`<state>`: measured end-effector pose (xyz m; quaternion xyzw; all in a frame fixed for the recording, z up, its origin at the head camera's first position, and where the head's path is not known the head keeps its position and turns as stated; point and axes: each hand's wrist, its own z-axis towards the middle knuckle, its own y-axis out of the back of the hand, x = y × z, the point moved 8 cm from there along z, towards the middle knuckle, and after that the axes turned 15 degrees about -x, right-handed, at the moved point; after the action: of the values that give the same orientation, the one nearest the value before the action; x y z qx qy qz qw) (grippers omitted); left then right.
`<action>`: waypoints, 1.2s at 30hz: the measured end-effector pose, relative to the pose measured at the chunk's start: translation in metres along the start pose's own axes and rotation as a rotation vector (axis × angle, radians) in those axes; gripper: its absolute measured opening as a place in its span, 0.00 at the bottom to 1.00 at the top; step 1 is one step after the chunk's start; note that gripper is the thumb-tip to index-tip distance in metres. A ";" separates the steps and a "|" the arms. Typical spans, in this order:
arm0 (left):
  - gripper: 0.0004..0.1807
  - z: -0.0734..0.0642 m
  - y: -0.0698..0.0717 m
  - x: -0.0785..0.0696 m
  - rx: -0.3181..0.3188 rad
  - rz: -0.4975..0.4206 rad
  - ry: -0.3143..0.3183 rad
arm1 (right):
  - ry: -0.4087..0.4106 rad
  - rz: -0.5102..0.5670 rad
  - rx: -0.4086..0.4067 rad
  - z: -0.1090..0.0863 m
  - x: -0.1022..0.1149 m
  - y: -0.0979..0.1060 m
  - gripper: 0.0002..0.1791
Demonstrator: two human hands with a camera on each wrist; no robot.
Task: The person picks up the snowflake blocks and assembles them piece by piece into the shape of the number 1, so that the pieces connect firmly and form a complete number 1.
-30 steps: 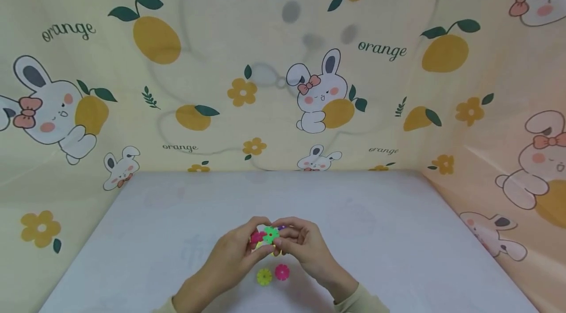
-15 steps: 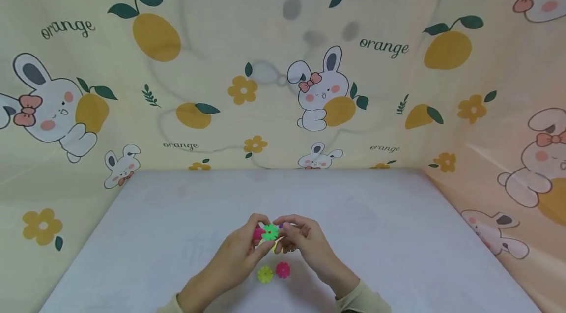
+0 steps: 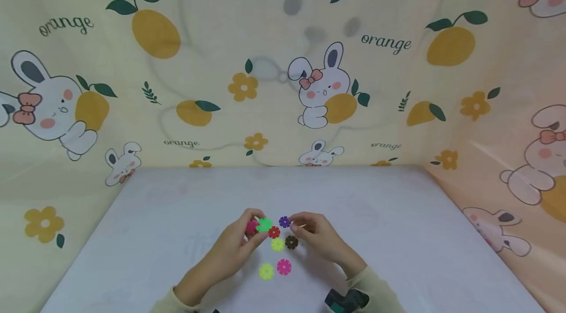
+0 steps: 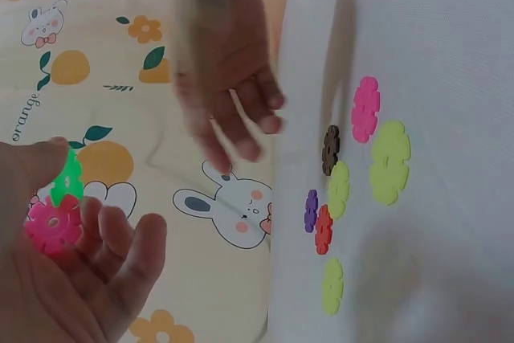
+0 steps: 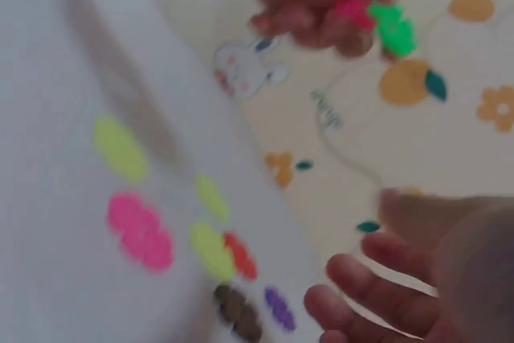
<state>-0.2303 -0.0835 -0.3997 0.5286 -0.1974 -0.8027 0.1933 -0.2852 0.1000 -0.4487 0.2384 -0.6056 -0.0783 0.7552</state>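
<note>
My left hand [image 3: 234,244] holds a green flower-shaped plastic disc [image 3: 264,225] and a pink flower-shaped disc [image 4: 55,224] that overlap or join at their edges, raised over the table. To its right is my right hand [image 3: 325,239], fingers loosely bent and nothing in them, as the left wrist view shows. Its fingertips overlap the edge of a purple disc [image 3: 284,222] in the head view. Lying between the hands are a red disc [image 3: 273,232], a yellow disc [image 3: 277,244] and a brown disc [image 3: 291,242]. A third yellow disc [image 4: 332,285] shows in the left wrist view.
Closer to me on the white table [image 3: 177,205] lie another yellow disc [image 3: 266,271] and a bright pink disc [image 3: 284,267]. A printed cloth [image 3: 212,57] with rabbits and oranges rises at the back and sides. A dark device [image 3: 347,300] sits by the right sleeve.
My right hand has drawn away to the right from the left hand, uncovering the discs on the table. The left hand, still holding the green and pink discs, has shifted slightly left.
</note>
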 end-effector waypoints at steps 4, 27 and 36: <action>0.17 0.000 0.000 0.004 0.005 0.001 0.049 | -0.023 -0.139 0.038 0.000 -0.018 -0.007 0.19; 0.16 0.000 -0.004 0.011 0.064 -0.012 0.077 | -0.021 -0.335 0.021 -0.002 -0.033 -0.017 0.13; 0.17 -0.001 -0.006 0.013 0.078 -0.022 0.102 | -0.034 -0.118 0.014 0.000 -0.020 -0.012 0.11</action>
<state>-0.2348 -0.0850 -0.4130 0.5781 -0.2124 -0.7685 0.1736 -0.2884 0.0970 -0.4714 0.2778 -0.6036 -0.1225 0.7372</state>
